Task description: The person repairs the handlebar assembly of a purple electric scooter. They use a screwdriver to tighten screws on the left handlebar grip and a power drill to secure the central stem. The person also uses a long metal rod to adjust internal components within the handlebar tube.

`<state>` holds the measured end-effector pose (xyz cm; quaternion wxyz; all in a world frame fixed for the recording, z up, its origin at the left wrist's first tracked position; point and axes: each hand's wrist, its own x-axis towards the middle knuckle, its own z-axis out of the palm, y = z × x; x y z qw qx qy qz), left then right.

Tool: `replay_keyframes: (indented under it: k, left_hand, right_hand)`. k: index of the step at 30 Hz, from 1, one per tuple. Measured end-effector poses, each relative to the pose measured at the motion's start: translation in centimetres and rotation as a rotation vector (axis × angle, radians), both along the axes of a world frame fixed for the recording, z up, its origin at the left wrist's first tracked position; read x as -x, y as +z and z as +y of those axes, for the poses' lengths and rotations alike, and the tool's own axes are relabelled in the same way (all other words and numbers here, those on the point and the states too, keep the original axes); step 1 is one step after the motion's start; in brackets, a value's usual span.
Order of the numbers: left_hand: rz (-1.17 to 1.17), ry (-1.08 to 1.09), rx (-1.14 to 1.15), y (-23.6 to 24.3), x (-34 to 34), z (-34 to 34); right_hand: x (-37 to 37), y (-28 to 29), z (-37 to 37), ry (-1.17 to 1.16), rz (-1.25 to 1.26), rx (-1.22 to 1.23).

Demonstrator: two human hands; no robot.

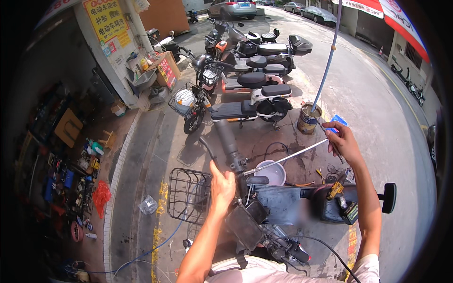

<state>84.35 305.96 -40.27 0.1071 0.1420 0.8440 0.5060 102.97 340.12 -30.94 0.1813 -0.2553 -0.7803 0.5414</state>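
My left hand (221, 187) is closed around a dark handlebar assembly, just below a grey cylindrical grip (226, 139) and a curved black lever (207, 147). A long thin silver rod (292, 156) runs from that assembly up to my right hand (340, 141), whose bent fingers hold the rod's far end and a slim dark piece. Below lie the scooter's wire basket (177, 186), footboard (278, 207) and black seat (323, 207), with a yellow tool (336, 189) and a small box (350, 213) resting on the seat.
Parked scooters (255, 106) line the pavement ahead. An umbrella pole (323, 70) stands in a weighted bucket (309, 126). A white basin (273, 172) sits behind the footboard. A cluttered shop doorway (68, 129) with a step is at left; a hose (165, 240) crosses the ground.
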Motion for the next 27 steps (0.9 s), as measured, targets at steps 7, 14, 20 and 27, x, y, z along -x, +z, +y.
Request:
replay_keyframes:
  k: [7,14,20,27]
  left_hand:
    - [-0.018,-0.015,-0.010,0.2,0.0,-0.1]
    - [0.027,0.003,0.004,-0.6,0.4,-0.3]
    - [0.043,0.025,0.004,-1.2,0.5,-0.3]
    - [-0.007,-0.009,-0.017,-0.2,0.1,0.0]
  right_hand:
    - [-1.5,-1.2,2.8,0.266,0.162,-0.153]
    - [-1.4,-0.9,0.7,0.149,0.169,-0.256]
    - [-2.2,-1.7,0.7,0.165,0.156,-0.460]
    - [-2.1,-2.4,1.9,0.134,0.219,-1.154]
